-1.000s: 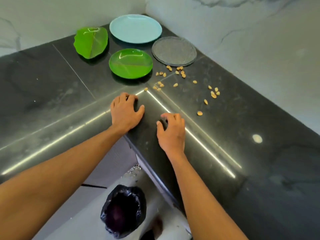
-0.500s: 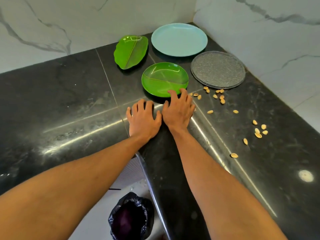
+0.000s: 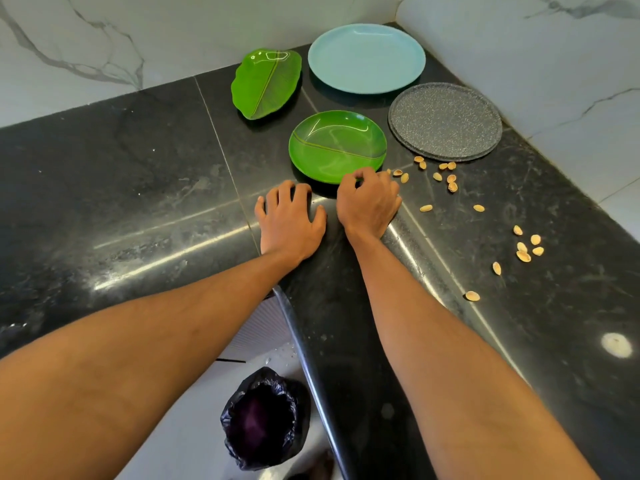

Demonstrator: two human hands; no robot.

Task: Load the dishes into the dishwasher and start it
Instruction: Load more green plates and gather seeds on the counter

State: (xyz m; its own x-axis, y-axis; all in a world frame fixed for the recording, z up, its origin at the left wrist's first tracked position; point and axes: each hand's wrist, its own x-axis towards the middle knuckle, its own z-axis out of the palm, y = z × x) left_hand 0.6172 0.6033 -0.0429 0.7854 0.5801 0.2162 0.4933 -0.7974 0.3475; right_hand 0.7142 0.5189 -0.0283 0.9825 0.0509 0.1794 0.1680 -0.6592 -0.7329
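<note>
The right hand [image 3: 369,202] is sitting at the near rim of the round green plate [image 3: 337,143], its fingers curling down over that edge with thumb and forefinger drawn close together. Whether they are pinching the rim, a shell or nothing is not showing from this angle. The left hand [image 3: 292,223] is resting palm-down on the black countertop [image 3: 138,174], fingers spread and loose, holding nothing, just near-left of the same plate. The plate is lying flat, directly far of both hands. Being round, it is offering no long axis to line up with, so the coming move is probably turning on its near rim: the right hand is the nearer one, at the edge itself, while the left is lying just short of it. The leaf-shaped green dish [image 3: 266,83] is lying far-left, its long axis running roughly near to far. The light blue plate [image 3: 367,58] is sitting in the far corner and the grey speckled plate [image 3: 445,121] is lying right of the green one. Nut shells [image 3: 452,187] are lying scattered to the right, the closest just beside the right hand. No dishwasher is showing, so loading seems to be barely beginning.
</note>
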